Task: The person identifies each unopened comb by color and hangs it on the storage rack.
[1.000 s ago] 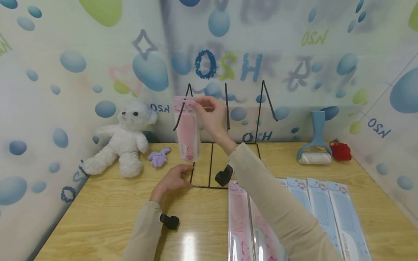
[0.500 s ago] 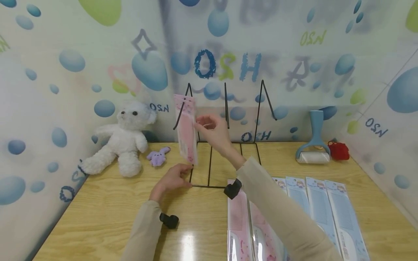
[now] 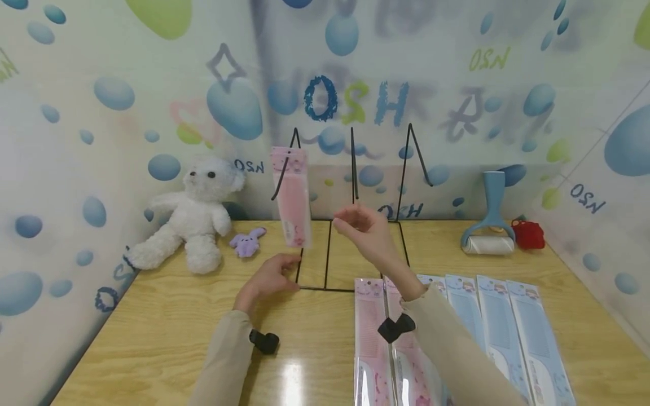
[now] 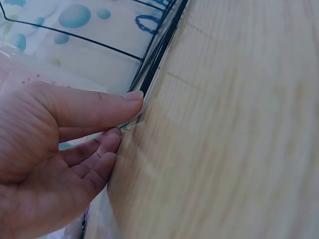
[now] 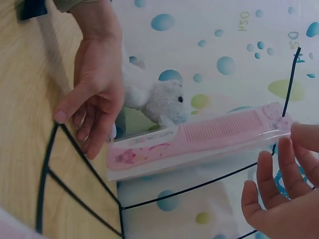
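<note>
A pink comb in a clear packet [image 3: 292, 200] hangs by its top from the left hook of a black wire rack [image 3: 326, 254]. My left hand [image 3: 271, 279] grips the rack's front left base corner; in the left wrist view the thumb [image 4: 107, 107] lies over the wire, fingers beneath. To the right of the hanging packet, my right hand [image 3: 368, 232] is in the air with loosely bent fingers, holding nothing. The right wrist view shows the comb packet [image 5: 199, 138] side-on, the right hand [image 5: 291, 199] near its top end. The middle and right hooks carry nothing.
Pink comb packets [image 3: 369, 327] and several blue comb packets [image 3: 540, 332] lie at the front right, partly under the right sleeve. A white teddy bear [image 3: 195, 208] and a purple plush toy [image 3: 247, 243] sit left. A lint roller [image 3: 490, 225] and red pouch [image 3: 529, 234] stand back right.
My right hand has let go of the packet's top, slid down its side, then moved away right and down. The packet swung and now hangs straighter. The left hand has stayed put.
</note>
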The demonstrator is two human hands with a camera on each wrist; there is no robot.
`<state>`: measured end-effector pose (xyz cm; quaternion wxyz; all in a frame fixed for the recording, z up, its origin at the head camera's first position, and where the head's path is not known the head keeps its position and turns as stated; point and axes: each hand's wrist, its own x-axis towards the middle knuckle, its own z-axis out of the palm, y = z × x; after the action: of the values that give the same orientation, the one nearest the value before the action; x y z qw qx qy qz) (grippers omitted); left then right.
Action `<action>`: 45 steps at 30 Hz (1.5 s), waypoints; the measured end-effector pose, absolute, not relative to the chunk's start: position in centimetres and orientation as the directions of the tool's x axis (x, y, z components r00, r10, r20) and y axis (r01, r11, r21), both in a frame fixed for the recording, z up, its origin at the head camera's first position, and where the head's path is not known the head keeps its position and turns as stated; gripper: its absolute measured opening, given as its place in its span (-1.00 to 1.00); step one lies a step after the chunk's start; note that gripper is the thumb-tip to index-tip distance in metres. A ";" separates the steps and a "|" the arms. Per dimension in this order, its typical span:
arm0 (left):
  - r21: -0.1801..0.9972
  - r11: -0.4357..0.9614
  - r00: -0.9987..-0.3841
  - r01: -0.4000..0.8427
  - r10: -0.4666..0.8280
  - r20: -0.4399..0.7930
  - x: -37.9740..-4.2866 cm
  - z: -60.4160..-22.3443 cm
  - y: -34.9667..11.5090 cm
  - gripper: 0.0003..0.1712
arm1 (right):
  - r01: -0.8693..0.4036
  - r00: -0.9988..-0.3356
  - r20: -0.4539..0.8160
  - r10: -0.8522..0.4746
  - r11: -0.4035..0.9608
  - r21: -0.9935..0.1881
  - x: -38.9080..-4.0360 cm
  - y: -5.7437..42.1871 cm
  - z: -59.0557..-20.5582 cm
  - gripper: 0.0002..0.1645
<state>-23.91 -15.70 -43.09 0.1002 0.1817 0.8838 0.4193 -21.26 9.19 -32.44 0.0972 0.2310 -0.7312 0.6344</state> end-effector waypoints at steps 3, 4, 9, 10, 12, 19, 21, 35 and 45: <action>0.800 0.563 -0.916 0.209 0.400 -0.042 -24.1 -43.2 -15.7 -0.15 | -0.423 -0.893 0.394 -0.216 0.110 -0.899 -20.5 10.3 -33.3 -0.82; 0.803 0.559 -0.915 0.205 0.401 -0.045 -24.1 -43.2 -15.7 -0.12 | -0.411 -0.899 0.380 -0.219 0.118 -0.904 -20.2 10.6 -33.7 -0.82; 0.812 0.549 -0.910 0.198 0.411 -0.056 -24.2 -43.1 -15.5 -0.07 | -0.384 -0.904 0.337 -0.264 0.152 -0.911 -19.6 12.2 -35.3 -0.79; 0.810 0.554 -0.910 0.195 0.410 -0.062 -24.2 -43.1 -15.4 -0.08 | -0.386 -0.900 0.333 -0.282 0.159 -0.909 -19.6 12.5 -35.6 -0.80; 0.805 0.562 -0.909 0.192 0.411 -0.071 -24.2 -43.0 -15.3 -0.10 | -0.380 -0.896 0.315 -0.312 0.175 -0.908 -19.5 13.2 -36.0 -0.81; 0.761 0.614 -0.913 0.208 0.400 -0.074 -24.1 -42.7 -14.8 -0.17 | -0.340 -0.915 0.246 -0.319 0.285 -0.896 -19.3 15.2 -37.0 -0.81; 0.744 0.631 -0.914 0.220 0.399 -0.068 -24.2 -42.9 -14.8 -0.18 | -0.334 -0.918 0.228 -0.325 0.319 -0.887 -19.4 15.7 -37.3 -0.78; 0.733 0.657 -0.930 0.174 0.354 -0.097 -24.0 -42.5 -14.6 -0.18 | -0.239 -0.933 0.076 -0.352 0.450 -0.860 -20.6 18.2 -38.6 -0.68; 0.724 0.663 -0.928 0.190 0.361 -0.087 -23.9 -42.6 -14.5 -0.20 | -0.198 -0.941 -0.016 -0.339 0.587 -0.785 -21.5 18.8 -40.0 -0.72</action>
<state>-23.87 -14.53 -42.63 0.1121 0.1523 0.9049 0.3813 -21.51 18.80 -39.98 -0.0821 0.1512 -0.8871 0.4284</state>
